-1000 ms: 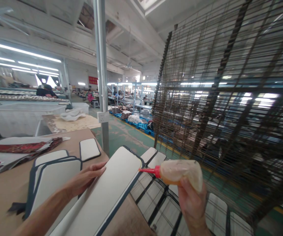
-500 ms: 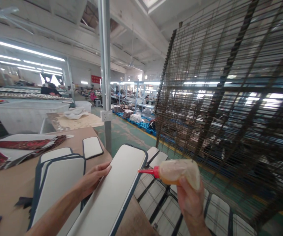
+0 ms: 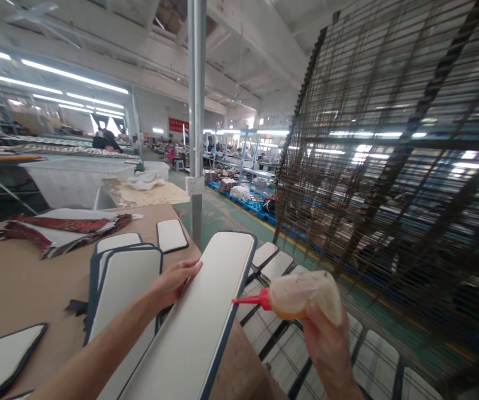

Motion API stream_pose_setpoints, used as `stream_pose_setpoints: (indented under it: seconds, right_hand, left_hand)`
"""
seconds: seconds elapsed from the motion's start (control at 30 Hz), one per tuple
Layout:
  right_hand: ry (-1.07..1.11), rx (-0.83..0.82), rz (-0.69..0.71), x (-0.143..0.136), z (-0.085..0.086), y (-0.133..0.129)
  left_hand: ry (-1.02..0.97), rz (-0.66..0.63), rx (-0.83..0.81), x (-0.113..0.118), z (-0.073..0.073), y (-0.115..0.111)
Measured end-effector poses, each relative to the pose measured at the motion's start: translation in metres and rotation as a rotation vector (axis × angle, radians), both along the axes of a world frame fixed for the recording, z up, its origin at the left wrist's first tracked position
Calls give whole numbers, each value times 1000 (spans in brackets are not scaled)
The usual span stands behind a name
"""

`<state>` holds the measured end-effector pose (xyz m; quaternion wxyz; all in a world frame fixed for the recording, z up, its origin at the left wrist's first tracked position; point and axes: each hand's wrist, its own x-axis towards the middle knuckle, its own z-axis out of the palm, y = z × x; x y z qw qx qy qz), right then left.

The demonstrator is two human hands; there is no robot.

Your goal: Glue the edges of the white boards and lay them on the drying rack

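Observation:
My left hand (image 3: 183, 279) grips the left edge of a long white panel (image 3: 206, 294) with rounded corners and a dark blue border, thumb on top. The panel is tilted, its near end running out of the bottom of the view. In my right hand (image 3: 327, 339) is a squeeze bottle (image 3: 302, 294) of yellowish liquid with a red nozzle. The nozzle tip points left, at or just above the panel's right edge; I cannot tell whether it touches. Similar panels (image 3: 131, 289) lie stacked on the brown table, left of the held one.
On the table (image 3: 56, 294) lie a small panel (image 3: 171, 235), another panel (image 3: 6, 355) and folded red patterned fabric (image 3: 73, 225). A metal post (image 3: 196, 111) stands beyond the table. Several panels (image 3: 289, 344) lie on a rack at lower right, near a tall wire mesh rack (image 3: 373, 139).
The camera view has turned a little left, so the surroundings sit further right. The nozzle tip has shifted along the panel's right edge toward me. Both hands keep their holds.

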<state>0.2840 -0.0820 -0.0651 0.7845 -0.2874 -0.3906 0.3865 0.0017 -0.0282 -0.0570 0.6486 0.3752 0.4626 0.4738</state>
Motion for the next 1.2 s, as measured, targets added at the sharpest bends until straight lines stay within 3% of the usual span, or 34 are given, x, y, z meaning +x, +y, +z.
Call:
stream_pose_setpoints:
  seconds: [0.2,0.7,1.2]
  right_hand:
    - [20,-8,107,-6,1,-5]
    - [-37,-103,191,-10,-10,-19]
    - [-82,-246,220,6,-64,-29]
  left_hand:
    - [-19,44,-19,-3,-1,4]
    - [13,124,-83,-8,2,26]
    - [112,222,-130,-15,15,47]
